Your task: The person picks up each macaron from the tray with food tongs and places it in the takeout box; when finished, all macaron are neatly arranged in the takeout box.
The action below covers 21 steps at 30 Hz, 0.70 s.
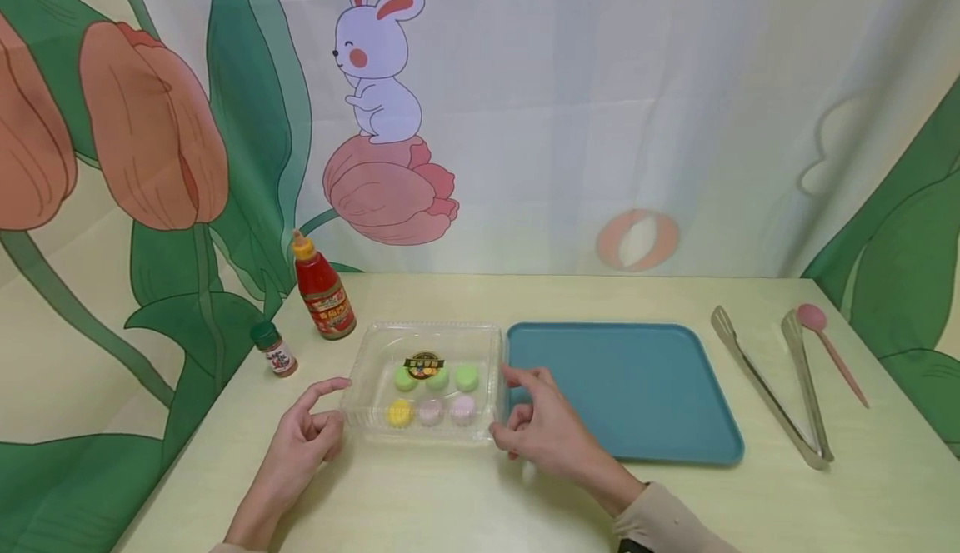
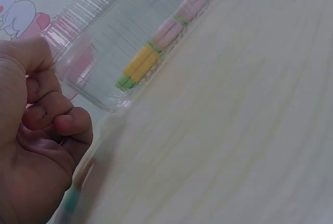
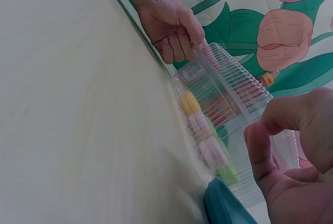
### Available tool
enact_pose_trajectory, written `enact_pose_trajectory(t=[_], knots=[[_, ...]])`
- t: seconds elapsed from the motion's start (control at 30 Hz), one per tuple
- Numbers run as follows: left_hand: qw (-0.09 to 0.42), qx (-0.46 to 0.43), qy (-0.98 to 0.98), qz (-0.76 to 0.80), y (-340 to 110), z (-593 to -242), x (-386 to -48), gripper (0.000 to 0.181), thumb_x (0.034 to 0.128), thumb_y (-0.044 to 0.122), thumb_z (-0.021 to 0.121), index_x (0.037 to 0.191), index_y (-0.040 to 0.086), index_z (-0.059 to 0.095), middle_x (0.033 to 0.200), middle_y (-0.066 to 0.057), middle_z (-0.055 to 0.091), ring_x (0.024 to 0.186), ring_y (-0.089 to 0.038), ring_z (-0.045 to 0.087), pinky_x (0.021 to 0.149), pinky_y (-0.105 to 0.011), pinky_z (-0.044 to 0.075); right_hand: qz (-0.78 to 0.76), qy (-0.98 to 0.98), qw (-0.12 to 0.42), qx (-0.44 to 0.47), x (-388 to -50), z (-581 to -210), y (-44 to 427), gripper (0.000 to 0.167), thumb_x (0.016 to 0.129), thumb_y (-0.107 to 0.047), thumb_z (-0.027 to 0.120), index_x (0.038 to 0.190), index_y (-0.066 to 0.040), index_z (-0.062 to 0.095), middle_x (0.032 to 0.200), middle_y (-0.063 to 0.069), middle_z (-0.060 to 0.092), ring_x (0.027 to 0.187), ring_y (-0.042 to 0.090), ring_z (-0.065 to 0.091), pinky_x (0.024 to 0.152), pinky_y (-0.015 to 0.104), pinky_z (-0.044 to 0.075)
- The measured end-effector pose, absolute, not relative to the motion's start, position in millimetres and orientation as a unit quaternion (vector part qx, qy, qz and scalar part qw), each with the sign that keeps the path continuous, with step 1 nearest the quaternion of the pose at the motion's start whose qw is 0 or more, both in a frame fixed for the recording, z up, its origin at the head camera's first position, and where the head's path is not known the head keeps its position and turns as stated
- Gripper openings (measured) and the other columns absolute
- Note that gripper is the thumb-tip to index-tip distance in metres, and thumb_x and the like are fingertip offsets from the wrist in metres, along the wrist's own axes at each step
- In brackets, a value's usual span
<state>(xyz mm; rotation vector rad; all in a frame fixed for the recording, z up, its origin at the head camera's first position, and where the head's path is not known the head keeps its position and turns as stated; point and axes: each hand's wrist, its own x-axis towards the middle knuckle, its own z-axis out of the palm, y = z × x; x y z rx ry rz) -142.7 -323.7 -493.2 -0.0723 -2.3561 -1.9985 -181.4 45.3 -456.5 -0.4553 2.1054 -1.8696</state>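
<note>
A clear plastic box (image 1: 468,343) with a ribbed rim and a dark label holds several macarons: green ones (image 1: 467,378) behind, a yellow one (image 1: 400,413) and pale pink ones (image 1: 463,409) in front. My left hand (image 1: 302,436) holds the box's left edge, its index finger reaching the rim and its other fingers curled. On the opposite side, my right hand (image 1: 551,432) grips the right edge, index finger toward the back and thumb at the front corner. The right wrist view shows both hands at the lid's rim. The lid lies over the macarons.
A blue tray (image 1: 622,386) lies right of the box. Farther right are metal tongs (image 1: 772,395) and a pink spoon (image 1: 832,349). To the left stand a red sauce bottle (image 1: 324,295) and a small green-capped jar (image 1: 275,353). A printed curtain (image 1: 540,120) hangs behind the table.
</note>
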Motion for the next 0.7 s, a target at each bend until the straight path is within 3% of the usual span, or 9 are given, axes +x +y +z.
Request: enact_pose_trajectory(t=[0.2,0.43,0.57,0.7], knots=[[0.015,-0.002,-0.768,-0.64,-324.2,-491.8,-142.9,0.048,0.1109,-0.001,0.054,0.158,0.009,0.048,0.066,0.001,0.042,0.056,-0.013,0.038,0.048,-0.034,0.029,-0.637,0.742,0.141,-0.155,-180.8,-455.4,44.7,0.089,0.091,0.001,0.082,0.17,-0.003,0.041,0.154,0.019,0.042,0.068,0.02,0.065,0.064,0.037,0.066],[0.024,0.002,-0.762,-0.648,-327.5,-492.3,-142.1,0.042,0.1143,0.003,0.051,0.156,0.008,0.049,0.065,-0.004,0.035,0.058,-0.024,0.036,0.057,-0.048,0.03,-0.6,0.77,0.15,-0.159,-180.1,-451.2,44.9,0.088,0.097,-0.01,0.083,0.172,-0.01,0.037,0.153,0.021,0.044,0.071,0.023,0.072,0.065,0.035,0.063],[0.04,0.011,-0.774,-0.632,-329.5,-493.2,-139.0,0.04,0.1146,0.005,0.052,0.154,0.009,0.051,0.063,-0.007,0.038,0.054,-0.026,0.038,0.05,-0.044,0.033,-0.568,0.794,0.139,-0.168,-179.7,-446.9,50.9,0.09,0.101,-0.018,0.083,0.175,-0.009,0.031,0.154,0.023,0.044,0.079,0.02,0.07,0.067,0.03,0.061],[0.088,0.002,-0.812,-0.577,-332.2,-488.2,-135.3,0.041,0.1133,0.004,0.055,0.153,0.01,0.052,0.066,-0.008,0.05,0.057,-0.023,0.05,0.053,-0.034,0.044,-0.519,0.832,0.072,-0.182,-182.9,-436.9,67.0,0.086,0.104,-0.026,0.081,0.174,-0.012,0.033,0.154,0.024,0.042,0.094,0.022,0.067,0.068,0.031,0.061]])
